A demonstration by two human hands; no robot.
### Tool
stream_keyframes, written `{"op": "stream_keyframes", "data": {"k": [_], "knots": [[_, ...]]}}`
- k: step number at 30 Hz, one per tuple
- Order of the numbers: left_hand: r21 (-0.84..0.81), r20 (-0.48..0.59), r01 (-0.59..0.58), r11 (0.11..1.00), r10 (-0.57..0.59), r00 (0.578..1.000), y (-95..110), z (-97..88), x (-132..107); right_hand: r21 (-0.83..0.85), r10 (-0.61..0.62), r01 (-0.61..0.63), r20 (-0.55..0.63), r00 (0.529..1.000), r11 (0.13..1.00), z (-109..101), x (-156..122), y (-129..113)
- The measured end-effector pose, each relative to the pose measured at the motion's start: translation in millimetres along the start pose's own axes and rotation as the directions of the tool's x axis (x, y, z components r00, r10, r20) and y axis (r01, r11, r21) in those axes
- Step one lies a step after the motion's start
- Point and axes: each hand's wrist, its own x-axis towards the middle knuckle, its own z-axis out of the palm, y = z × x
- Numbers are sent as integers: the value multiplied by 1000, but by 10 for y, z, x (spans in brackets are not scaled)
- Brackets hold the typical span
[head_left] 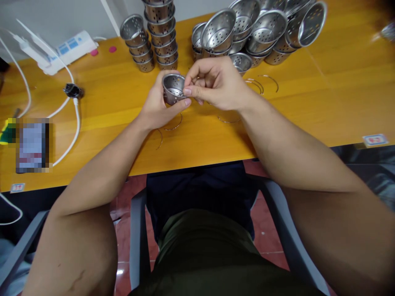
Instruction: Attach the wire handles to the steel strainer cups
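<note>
My left hand (159, 107) is wrapped round a small perforated steel cup (173, 87), held above the orange table (101, 102) with its mouth tilted toward me. My right hand (216, 84) pinches at the cup's rim with thumb and forefinger; whatever thin piece it holds there is too small to make out. Loose wire rings (174, 125) lie on the table just below my hands, and more wire rings (262, 82) lie to the right.
Two stacks of perforated cups (154, 37) stand at the back centre. A heap of larger perforated cups (259, 28) fills the back right. A white power strip (66, 49) and cable (74, 123) lie left, beside a blurred phone-like object (32, 144).
</note>
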Motion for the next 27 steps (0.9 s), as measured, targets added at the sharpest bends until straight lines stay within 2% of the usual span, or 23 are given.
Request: {"op": "stream_keyframes", "data": {"k": [3, 5, 8, 12, 16, 21, 24, 27], "knots": [[-34, -48, 49, 998, -51, 998, 50, 22, 12, -102, -29, 19, -101, 994, 995, -28, -9, -35], [-25, -70, 87, 996, -88, 994, 90, 22, 21, -139, -43, 26, -125, 991, 990, -43, -22, -53], [-13, -80, 89, 996, -90, 993, 113, 1, 32, -247, -70, 47, -86, 994, 968, -54, -48, -66], [-47, -106, -17, 999, 11, 994, 50, -14, 37, -361, -59, 53, -6, 998, 931, -78, -78, -33], [-36, -79, -23, 999, 20, 997, -34, -10, 20, -319, 7, 41, 148, 989, 947, -122, -111, 7], [-146, -30, -18, 989, 14, 999, -81, -15, -29, -252, -24, 52, 113, 993, 966, -164, -127, -136], [-224, -1, -106, 969, 109, 994, -128, 12, -44, -237, -114, 123, 52, 992, 964, -302, -123, -223], [-241, -2, -152, 958, 156, 988, -146, 24, -36, -332, -254, 225, -44, 966, 916, -645, -140, -209]]}}
